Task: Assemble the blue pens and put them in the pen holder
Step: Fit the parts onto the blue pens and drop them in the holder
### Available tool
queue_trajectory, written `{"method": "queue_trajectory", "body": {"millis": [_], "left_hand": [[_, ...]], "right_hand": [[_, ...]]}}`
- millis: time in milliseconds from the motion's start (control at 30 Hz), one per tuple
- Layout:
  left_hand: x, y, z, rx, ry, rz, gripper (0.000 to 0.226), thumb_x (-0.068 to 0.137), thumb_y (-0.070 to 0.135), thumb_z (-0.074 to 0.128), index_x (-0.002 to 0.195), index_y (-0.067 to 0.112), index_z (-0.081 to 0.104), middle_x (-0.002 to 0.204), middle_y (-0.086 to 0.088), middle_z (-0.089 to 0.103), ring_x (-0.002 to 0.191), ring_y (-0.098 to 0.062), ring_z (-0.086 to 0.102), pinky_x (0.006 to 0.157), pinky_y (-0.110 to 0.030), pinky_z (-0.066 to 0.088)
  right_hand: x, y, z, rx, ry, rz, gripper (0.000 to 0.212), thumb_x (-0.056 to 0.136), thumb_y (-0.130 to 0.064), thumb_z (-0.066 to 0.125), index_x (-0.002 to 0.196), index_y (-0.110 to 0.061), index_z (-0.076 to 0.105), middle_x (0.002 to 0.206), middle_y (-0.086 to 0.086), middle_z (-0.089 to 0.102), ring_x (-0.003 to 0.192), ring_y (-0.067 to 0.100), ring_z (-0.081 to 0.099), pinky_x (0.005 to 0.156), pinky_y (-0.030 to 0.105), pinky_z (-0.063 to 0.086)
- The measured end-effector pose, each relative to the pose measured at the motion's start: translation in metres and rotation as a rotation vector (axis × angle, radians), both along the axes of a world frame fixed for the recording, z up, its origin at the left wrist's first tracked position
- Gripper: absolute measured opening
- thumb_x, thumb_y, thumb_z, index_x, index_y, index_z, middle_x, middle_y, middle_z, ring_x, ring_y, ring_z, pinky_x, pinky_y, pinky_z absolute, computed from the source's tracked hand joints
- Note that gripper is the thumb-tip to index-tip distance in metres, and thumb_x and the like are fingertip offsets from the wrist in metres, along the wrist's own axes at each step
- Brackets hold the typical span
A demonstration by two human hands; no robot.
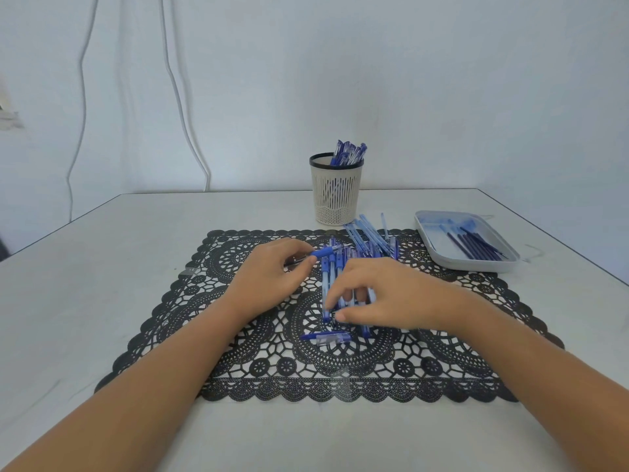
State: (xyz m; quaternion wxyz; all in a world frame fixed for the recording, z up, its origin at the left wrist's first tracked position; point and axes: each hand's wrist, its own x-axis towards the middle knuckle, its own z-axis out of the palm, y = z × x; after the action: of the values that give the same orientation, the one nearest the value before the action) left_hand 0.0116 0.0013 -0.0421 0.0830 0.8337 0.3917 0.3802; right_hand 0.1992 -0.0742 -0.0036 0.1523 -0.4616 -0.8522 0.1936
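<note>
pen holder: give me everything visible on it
The pen holder is a cream, plastic-looking cup with a black rim, vertical slots down its wall and a perforated band at the base. It stands upright on the table, just beyond the far edge of the black lace mat. Several blue pens stand in it, leaning right, tops above the rim. Loose pen barrels lie by its base; contact unclear. The left hand and right hand do not touch it.

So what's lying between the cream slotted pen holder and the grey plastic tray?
The head view shows a loose heap of clear blue pen barrels between the cream pen holder and grey tray.
</note>
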Motion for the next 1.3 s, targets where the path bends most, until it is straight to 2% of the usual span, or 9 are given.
{"method": "queue_trajectory", "body": {"millis": [133,267,433,567,767,967,1167,1233,1300], "left_hand": [[0.001,0.001,0.0,0.004,-0.001,-0.011,0.018,0.087,0.022,0.062,0.102,0.014,0.068,0.085,0.015,0.061,0.08,0.011,0.054,0.073,-0.004,0.039],[0.002,0.0,0.001,0.01,0.004,-0.014,0.018,0.087,0.022,0.062,0.102,0.013,0.068,0.086,0.015,0.061,0.079,0.011,0.054,0.072,-0.003,0.039],[0.001,0.0,0.0,-0.002,0.007,-0.018,0.02,0.088,0.024,0.061,0.105,0.014,0.067,0.087,0.016,0.06,0.081,0.012,0.054,0.073,-0.003,0.039],[0.003,-0.002,0.001,-0.016,0.025,-0.037,0.021,0.089,0.026,0.059,0.106,0.016,0.066,0.085,0.022,0.058,0.082,0.011,0.054,0.074,-0.008,0.042],[0.004,-0.003,0.002,-0.013,0.022,-0.06,0.019,0.088,0.024,0.06,0.104,0.016,0.066,0.084,0.027,0.055,0.081,0.015,0.054,0.073,-0.003,0.04],[0.004,-0.005,0.001,-0.004,-0.006,-0.065,0.017,0.087,0.021,0.062,0.102,0.014,0.068,0.083,0.026,0.056,0.082,0.016,0.054,0.073,-0.001,0.038],[0.007,-0.005,0.001,0.025,0.006,-0.109,0.017,0.087,0.021,0.062,0.101,0.014,0.068,0.084,0.02,0.059,0.082,0.009,0.056,0.071,-0.004,0.04],[0.007,-0.005,0.0,0.04,0.013,-0.117,0.017,0.087,0.022,0.061,0.101,0.013,0.068,0.084,0.018,0.06,0.081,0.008,0.056,0.07,-0.004,0.04],[0.008,-0.007,0.0,0.046,0.014,-0.128,0.02,0.087,0.025,0.059,0.1,0.013,0.068,0.083,0.018,0.06,0.079,0.008,0.056,0.068,-0.003,0.038]], "right_hand": [[-0.006,0.0,-0.005,0.039,-0.097,0.036,0.016,0.087,-0.032,0.061,0.102,-0.034,0.067,0.097,-0.009,0.052,0.086,0.002,0.05,0.082,0.02,0.041],[-0.007,0.0,-0.007,0.047,-0.065,0.03,0.012,0.087,-0.025,0.061,0.097,-0.027,0.069,0.088,-0.016,0.054,0.076,-0.005,0.049,0.073,0.009,0.039],[0.003,0.008,-0.003,0.058,0.275,-0.226,0.01,0.086,-0.023,0.062,0.092,-0.03,0.066,0.087,-0.014,0.066,0.079,-0.005,0.059,0.068,0.004,0.044],[0.017,0.023,-0.009,0.141,0.512,-0.483,0.011,0.086,-0.018,0.063,0.088,-0.028,0.066,0.082,-0.009,0.067,0.081,0.007,0.063,0.074,0.015,0.048],[0.019,0.025,-0.012,0.152,0.554,-0.51,0.011,0.087,-0.016,0.062,0.089,-0.026,0.068,0.08,-0.012,0.065,0.079,0.004,0.061,0.075,0.012,0.045],[0.018,0.026,-0.013,0.121,0.565,-0.469,0.012,0.086,-0.016,0.063,0.088,-0.027,0.068,0.074,-0.015,0.065,0.068,-0.003,0.06,0.06,0.0,0.04],[0.019,0.026,-0.013,0.107,0.556,-0.423,0.011,0.086,-0.019,0.064,0.085,-0.03,0.068,0.072,-0.013,0.067,0.065,-0.006,0.061,0.062,0.002,0.043],[0.019,0.027,-0.013,0.098,0.522,-0.415,0.011,0.088,-0.023,0.061,0.08,-0.03,0.066,0.068,-0.01,0.066,0.062,-0.004,0.06,0.062,0.005,0.045],[0.017,0.026,-0.014,0.09,0.481,-0.424,0.022,0.092,-0.03,0.054,0.073,-0.025,0.064,0.064,-0.008,0.063,0.057,0.0,0.057,0.06,0.012,0.045]]}}
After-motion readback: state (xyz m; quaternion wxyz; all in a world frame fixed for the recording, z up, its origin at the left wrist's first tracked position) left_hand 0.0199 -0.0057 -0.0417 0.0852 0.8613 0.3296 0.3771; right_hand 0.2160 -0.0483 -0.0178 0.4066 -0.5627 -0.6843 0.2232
